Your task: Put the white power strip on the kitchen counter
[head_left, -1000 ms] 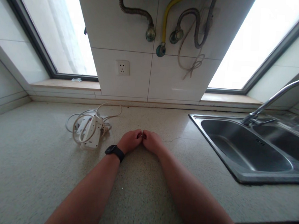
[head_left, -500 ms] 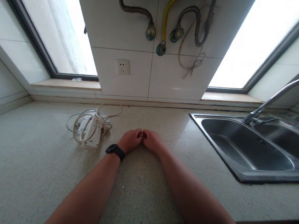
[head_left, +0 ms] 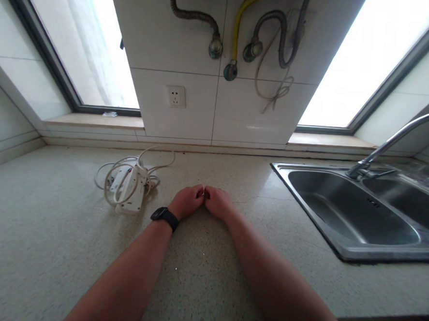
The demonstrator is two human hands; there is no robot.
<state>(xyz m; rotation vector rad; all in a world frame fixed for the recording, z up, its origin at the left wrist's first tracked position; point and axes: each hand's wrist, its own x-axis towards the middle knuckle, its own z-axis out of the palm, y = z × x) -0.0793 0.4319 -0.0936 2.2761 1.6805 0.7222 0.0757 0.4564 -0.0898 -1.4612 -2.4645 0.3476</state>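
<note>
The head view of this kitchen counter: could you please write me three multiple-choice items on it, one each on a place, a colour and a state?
1. Where does the coiled white power strip lie on the speckled beige stone counter?
A. to the left of the hands
B. inside the sink
C. on the window sill

2. What colour is the watch on the left wrist?
A. red
B. black
C. white

3. How are the left hand and the right hand posed?
A. spread flat, far apart
B. raised off the counter
C. curled into fists, knuckles meeting

Answers: 1 A, the strip lies left of the left hand; 2 B, the band is dark black; 3 C, both fists rest together on the counter.
</note>
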